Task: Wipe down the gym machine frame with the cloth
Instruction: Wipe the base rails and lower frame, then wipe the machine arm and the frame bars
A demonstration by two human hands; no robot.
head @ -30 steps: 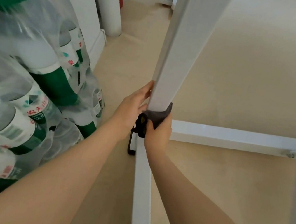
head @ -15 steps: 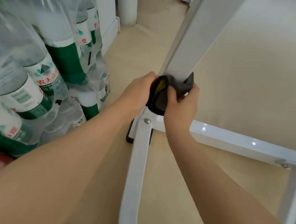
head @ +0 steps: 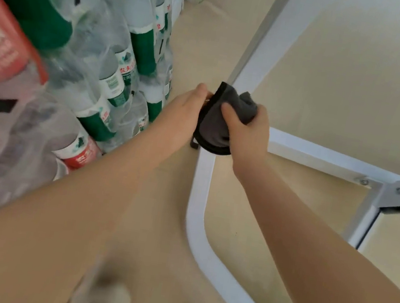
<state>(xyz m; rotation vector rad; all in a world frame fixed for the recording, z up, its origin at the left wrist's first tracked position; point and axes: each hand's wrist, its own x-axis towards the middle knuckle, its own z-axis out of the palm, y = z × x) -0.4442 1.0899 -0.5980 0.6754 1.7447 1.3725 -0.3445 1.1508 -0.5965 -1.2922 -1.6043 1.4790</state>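
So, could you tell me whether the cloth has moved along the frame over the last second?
Yes. The cloth has slid down the upright to the base joint.

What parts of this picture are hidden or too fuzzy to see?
All in the head view:
- The frame joint at the corner: covered by the cloth and both hands.
- Left hand fingers: behind the cloth.
- Bottle labels: too blurred to read.
- The frame's upright top: cut off by the upper edge.
- A pale shape at the bottom edge: blurred, cannot tell what it is.
- Right hand fingertips: tucked into the cloth.
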